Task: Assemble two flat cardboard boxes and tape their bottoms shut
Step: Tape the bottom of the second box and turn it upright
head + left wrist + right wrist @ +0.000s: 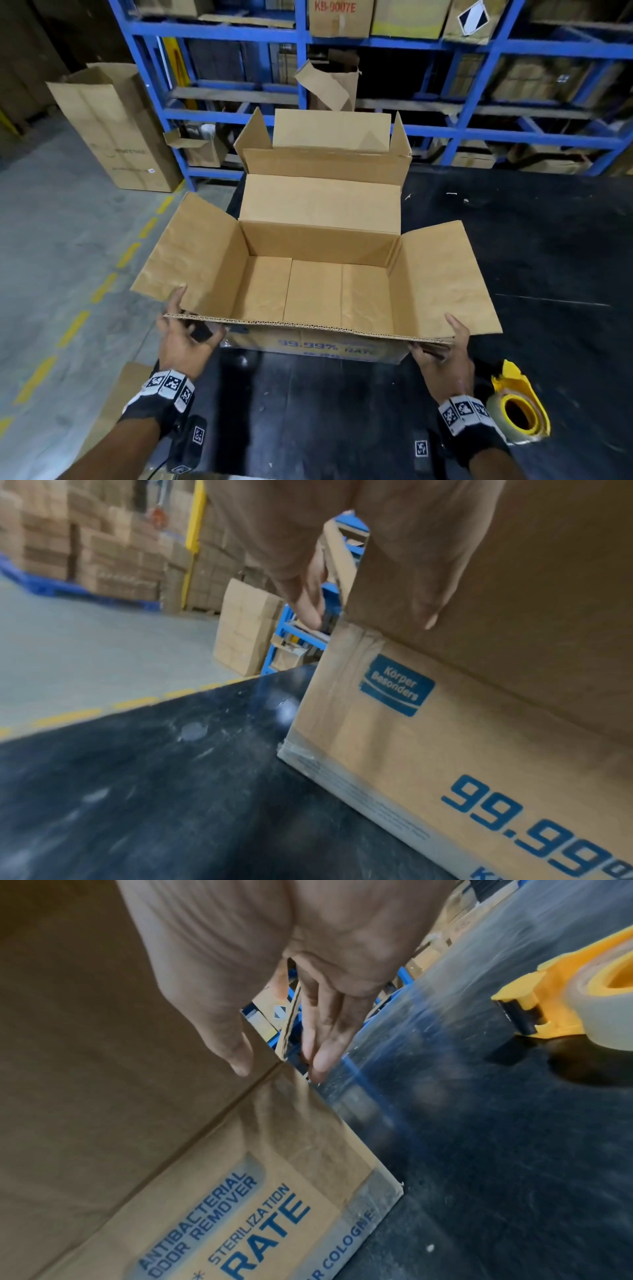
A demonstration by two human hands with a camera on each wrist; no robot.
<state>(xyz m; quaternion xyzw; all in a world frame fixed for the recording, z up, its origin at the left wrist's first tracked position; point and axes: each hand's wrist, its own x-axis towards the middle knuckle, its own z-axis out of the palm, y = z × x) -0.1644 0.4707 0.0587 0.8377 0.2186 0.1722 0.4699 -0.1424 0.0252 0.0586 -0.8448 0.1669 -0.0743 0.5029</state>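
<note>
An assembled cardboard box (313, 291) with blue print stands on the black table (531, 246), open side up, all its top flaps spread outward. A second assembled box (329, 161) stands right behind it with its flaps up. My left hand (181, 335) is at the near left corner: the thumb touches the left flap and straight fingers (308, 607) lie under the near flap (514, 561). My right hand (445, 356) mirrors it at the near right corner, fingers (322, 1056) straight, the right flap's edge (291, 1020) between thumb and fingers. A yellow tape dispenser (520, 411) lies right of my right wrist.
Blue storage racks (376, 44) full of cartons stand behind the table. A tall carton (116, 126) stands on the grey floor at the left, beside a dashed yellow line (102, 287). Flat cardboard (116, 404) shows below the table's near left corner.
</note>
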